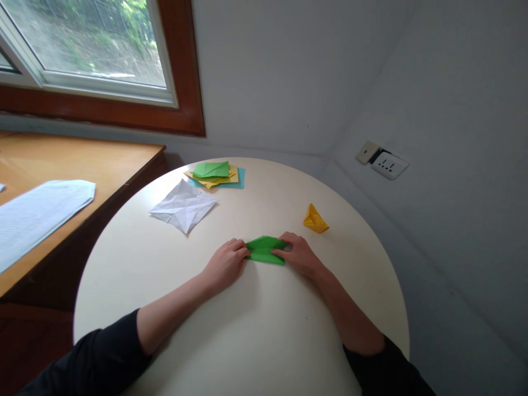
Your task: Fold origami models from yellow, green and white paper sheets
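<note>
A folded sheet of green paper (263, 249) is held between my two hands over the middle of the round white table (264, 330). My left hand (227, 263) pinches its left end, fingers closed. At the right end, my right hand (300, 254) grips the paper between thumb and fingers. Creases run along the green paper, and its outer ends are partly covered by my fingers. Beyond my right hand sits a small folded yellow paper boat (315, 219).
A creased white paper sheet (183, 206) lies at the table's left. Behind it is a pile of coloured papers, with green paper (211, 170) on top and blue paper (241, 179) beneath. A wooden desk (119, 157) with printed sheets (45, 212) stands left. Walls with a socket (389, 164) border the right.
</note>
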Demonstrator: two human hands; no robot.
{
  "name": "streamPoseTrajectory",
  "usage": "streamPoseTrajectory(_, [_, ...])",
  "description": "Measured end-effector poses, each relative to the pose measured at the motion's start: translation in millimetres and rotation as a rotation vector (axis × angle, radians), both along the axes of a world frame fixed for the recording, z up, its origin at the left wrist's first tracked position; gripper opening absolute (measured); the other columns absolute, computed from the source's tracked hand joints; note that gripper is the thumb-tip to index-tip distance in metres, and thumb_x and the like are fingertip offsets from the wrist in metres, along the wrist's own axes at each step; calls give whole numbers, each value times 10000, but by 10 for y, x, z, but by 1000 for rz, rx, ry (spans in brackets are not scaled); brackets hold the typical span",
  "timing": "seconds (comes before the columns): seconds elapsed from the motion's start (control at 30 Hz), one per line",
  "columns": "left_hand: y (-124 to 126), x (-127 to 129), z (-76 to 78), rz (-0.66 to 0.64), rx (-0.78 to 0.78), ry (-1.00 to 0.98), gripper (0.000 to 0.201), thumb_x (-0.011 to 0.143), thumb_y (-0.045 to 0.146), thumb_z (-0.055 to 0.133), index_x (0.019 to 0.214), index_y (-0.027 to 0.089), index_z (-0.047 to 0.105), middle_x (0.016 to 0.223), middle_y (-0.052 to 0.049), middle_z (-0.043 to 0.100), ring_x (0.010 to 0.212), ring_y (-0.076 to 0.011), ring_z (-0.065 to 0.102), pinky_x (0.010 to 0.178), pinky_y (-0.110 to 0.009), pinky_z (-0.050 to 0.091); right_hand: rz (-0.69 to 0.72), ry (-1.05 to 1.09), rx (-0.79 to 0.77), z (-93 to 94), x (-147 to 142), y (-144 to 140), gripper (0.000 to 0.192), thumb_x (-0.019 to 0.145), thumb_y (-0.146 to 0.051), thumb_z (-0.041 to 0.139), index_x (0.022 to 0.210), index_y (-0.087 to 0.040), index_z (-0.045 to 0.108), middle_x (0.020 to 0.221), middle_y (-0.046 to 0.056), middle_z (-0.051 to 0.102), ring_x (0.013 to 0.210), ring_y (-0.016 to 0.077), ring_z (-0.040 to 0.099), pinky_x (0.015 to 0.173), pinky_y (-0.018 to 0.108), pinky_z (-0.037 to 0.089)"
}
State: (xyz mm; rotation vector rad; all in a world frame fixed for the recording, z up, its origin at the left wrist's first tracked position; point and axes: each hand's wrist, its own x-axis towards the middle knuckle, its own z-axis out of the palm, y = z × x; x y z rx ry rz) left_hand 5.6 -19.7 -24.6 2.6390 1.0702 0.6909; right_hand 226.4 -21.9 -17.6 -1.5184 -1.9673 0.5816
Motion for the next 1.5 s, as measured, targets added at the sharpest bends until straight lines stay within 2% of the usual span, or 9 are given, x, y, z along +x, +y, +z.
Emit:
streamPoseTrajectory(0.33, [18,-15,11,59,23,43,290,779,82,433,921,158,674,956,-92,639,883,-196,578,810,-331,505,-4,-146,-5,125,-91,-77,347,705,-276,597,499,-191,331,496,-61,371,508,89,352,526,233,261])
streamPoseTrajectory(0.47, [37,-30,41,120,8,60,305,792,112,421,961,155,671,989,-94,629,903,-206,579,848,-346,485,28,-145,-25,131,-158,-107,324,738,-298,563,500,-186,374,473,-65,352,475,80,339,498,227,244])
streamPoseTrajectory(0.6, [50,-48,80,179,1,55,300,854,205,389,920,166,679,993,-97,620,918,-219,573,874,-386,453,74,-105,-46,134,-234,-157,313,774,-348,535,522,-179,454,477,-61,388,471,77,362,483,212,249])
streamPoseTrajectory(0.73, [44,-54,125,192,-71,50,423,916,295,293,851,142,681,999,-107,617,940,-220,559,904,-393,414,112,-136,-63,163,-344,-239,336,769,-414,549,534,-183,484,483,-44,441,467,84,382,477,218,257])
streamPoseTrajectory(0.9, [31,-62,172,185,-116,75,448,933,308,247,915,155,669,1055,-86,623,1000,-212,541,929,-403,372,149,-173,-52,205,-450,-312,363,725,-456,598,512,-186,484,478,-26,477,467,94,396,529,245,303])
streamPoseTrajectory(1.1, [14,-68,154,154,-37,102,327,899,303,345,964,212,653,1065,-68,641,1013,-227,537,967,-462,306,100,113,-169,191,-398,-268,363,789,-473,493,591,-171,533,531,-25,482,496,95,418,473,224,310])
streamPoseTrajectory(1.27, [-2,-57,155,150,-29,112,318,896,281,343,923,208,651,1065,-65,650,1004,-227,543,990,-484,272,-102,434,-151,84,-349,-167,294,777,-461,493,784,-174,554,658,22,589,605,143,542,553,254,429])
streamPoseTrajectory(1.37, [-2,-49,165,151,-40,94,311,891,274,347,891,209,651,1060,-69,652,998,-232,542,989,-501,264,-180,472,-185,15,-319,-126,231,771,-418,506,837,-196,494,675,21,613,603,149,563,544,262,446])
streamPoseTrajectory(1.5, [6,-44,158,151,-45,113,308,891,275,346,897,208,646,1055,-68,652,1003,-233,536,989,-502,262,-150,454,-187,-26,-299,-116,226,778,-342,506,949,-197,479,713,11,619,647,144,582,591,269,476])
